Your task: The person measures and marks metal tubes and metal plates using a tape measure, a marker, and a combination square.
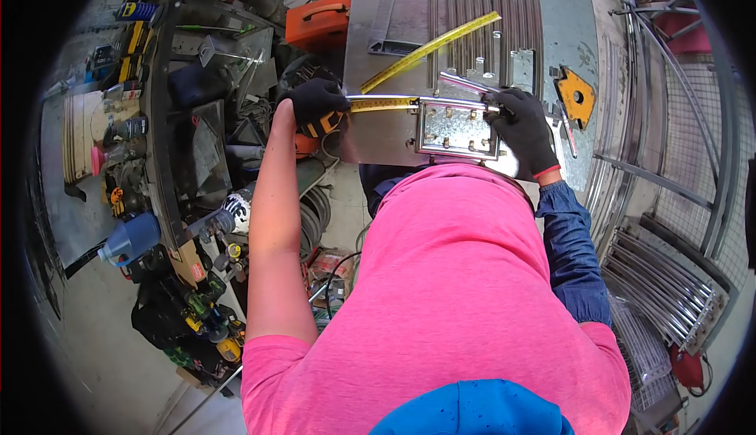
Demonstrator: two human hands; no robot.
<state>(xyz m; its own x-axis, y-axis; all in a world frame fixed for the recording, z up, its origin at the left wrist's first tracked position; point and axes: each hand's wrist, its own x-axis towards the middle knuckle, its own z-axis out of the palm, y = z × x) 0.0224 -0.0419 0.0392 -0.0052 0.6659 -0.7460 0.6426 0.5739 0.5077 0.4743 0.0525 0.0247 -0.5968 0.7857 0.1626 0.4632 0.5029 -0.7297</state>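
Note:
My left hand [319, 103], in a black glove, is closed around a tape measure [324, 125] at the left edge of the metal table [378, 140]. Its yellow blade [384, 104] reaches right to a small rectangular metal frame [457, 129] with a shiny plate inside. At the frame's upper right corner, my right hand [520, 120], also gloved, has its fingers bent round a thin shiny bar [470, 82] that slants up to the left. Whether it grips the frame too is hidden.
Metal tubes [516, 18] lie at the table's back, with a yellow folding rule [429, 51] left of them. A yellow magnetic square [576, 98] lies at right. An orange case [318, 25] and a cluttered shelf [161, 120] stand left; metal racks [669, 285] stand right.

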